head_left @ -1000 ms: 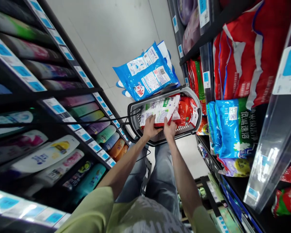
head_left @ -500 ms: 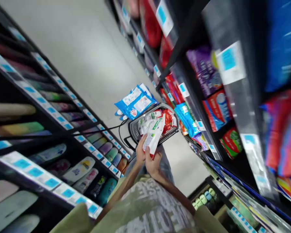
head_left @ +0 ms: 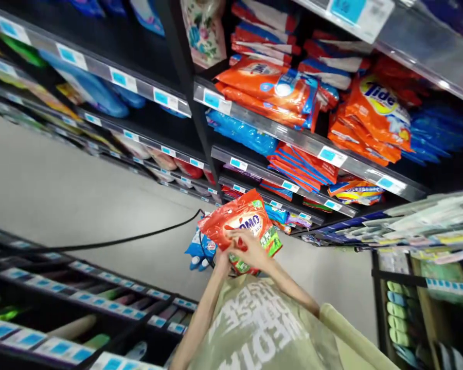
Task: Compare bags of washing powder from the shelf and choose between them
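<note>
In front of my body is a red OMO laundry detergent bag (head_left: 219, 218), tilted, with green patches near its bottom. My left hand (head_left: 223, 258) grips its lower left edge, the fingers partly hidden. Across the front of the bag lies my right hand (head_left: 250, 250), its fingers bent against the printed face beside the left hand. Behind the bag on the floor, a blue package (head_left: 197, 241) and white bottles with blue parts (head_left: 199, 263) show in part. The bag covers most of what lies beneath it.
Shelves with price tags hold orange Tide bags (head_left: 381, 110), other orange detergent bags (head_left: 262, 85) and blue packs (head_left: 241, 131). A black cord (head_left: 139, 239) runs leftward over the floor. Low shelving (head_left: 111, 288) stands at the left.
The white and green packet is gone from my hands, which now hold the red OMO bag. My view has swung toward the right-hand shelves. The basket is now mostly hidden.
</note>
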A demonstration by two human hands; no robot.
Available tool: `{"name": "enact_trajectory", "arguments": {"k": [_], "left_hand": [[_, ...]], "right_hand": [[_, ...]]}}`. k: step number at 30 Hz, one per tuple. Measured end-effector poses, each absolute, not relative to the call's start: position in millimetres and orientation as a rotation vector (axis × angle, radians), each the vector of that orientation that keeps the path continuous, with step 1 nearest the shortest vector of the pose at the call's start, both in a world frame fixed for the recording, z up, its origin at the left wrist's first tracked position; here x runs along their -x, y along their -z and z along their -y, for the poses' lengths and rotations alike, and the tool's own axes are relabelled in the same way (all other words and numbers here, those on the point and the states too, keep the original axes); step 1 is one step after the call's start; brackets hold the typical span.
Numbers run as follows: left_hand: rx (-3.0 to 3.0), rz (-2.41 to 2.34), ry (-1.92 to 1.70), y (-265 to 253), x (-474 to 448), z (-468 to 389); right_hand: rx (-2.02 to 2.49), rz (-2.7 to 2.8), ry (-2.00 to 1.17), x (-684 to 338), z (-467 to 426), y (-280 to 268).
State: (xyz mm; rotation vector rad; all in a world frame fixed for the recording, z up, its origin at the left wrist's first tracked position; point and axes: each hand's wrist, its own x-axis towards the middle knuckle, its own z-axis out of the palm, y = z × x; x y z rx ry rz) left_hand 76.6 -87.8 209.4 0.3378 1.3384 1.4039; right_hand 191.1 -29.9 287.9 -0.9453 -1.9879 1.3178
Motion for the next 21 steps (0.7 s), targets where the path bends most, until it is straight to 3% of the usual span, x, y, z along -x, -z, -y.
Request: {"name": "enact_trajectory", "arguments": {"k": [4,9,11,21], "left_hand": [[0.040,-1.103,-1.402,-238.4,-74.5,88.1],[0.010,-0.997,-1.214,-261.6,-83.8,65.2],[-0.097,-1.035,-1.156,-263.9,-93.4,56.4],[-0.473,-1.136,-0.938,-244.4,-145.9,59.0]], "right_hand": [[1.463,1.548,-0.984,-295.5,12.1,-281.7],[1.414,1.091,-1.974,-366.6,33.9,-259.2],[1.373,0.919,-2.168,-373.3,57.6,-252.6],[1.355,0.669,-1.909,-400.5,93.8,-250.6]]}}
